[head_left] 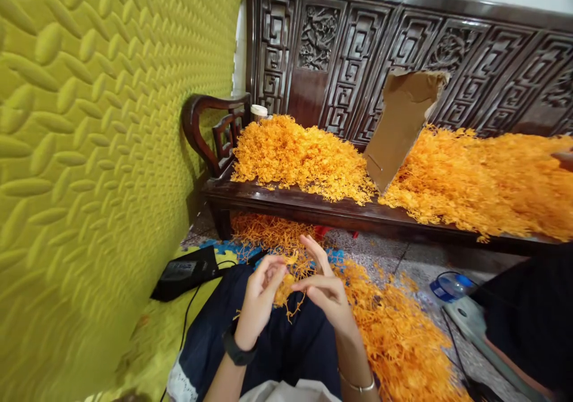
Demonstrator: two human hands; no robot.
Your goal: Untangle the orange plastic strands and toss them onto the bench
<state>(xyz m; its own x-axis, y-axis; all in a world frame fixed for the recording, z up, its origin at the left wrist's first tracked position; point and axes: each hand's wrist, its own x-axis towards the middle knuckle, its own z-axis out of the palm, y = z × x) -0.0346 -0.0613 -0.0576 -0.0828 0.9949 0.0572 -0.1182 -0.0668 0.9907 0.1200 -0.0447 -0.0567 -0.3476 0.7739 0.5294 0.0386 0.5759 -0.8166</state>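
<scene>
My left hand [264, 284] is held over my lap with its fingers pinched on a small orange branching piece [283, 291]. Thin stringy ends of the piece dangle below the fingertips. To its right, my right hand [326, 291] has its fingers spread apart, with the index fingertip close to the piece; whether it touches is hard to see. Loose orange branching pieces [394, 330] lie heaped on the floor to the right of my lap. More of them, darker orange, are under the bench, beyond my hands.
A dark carved wooden bench [304, 202] bears orange heaps, split by an upright cardboard piece [398, 127]. Yellow padded wall [111, 121] rises at left, near a black device [185, 273] with a cord. Another person's hand [564, 159], leg and a bottle [450, 287] are at right.
</scene>
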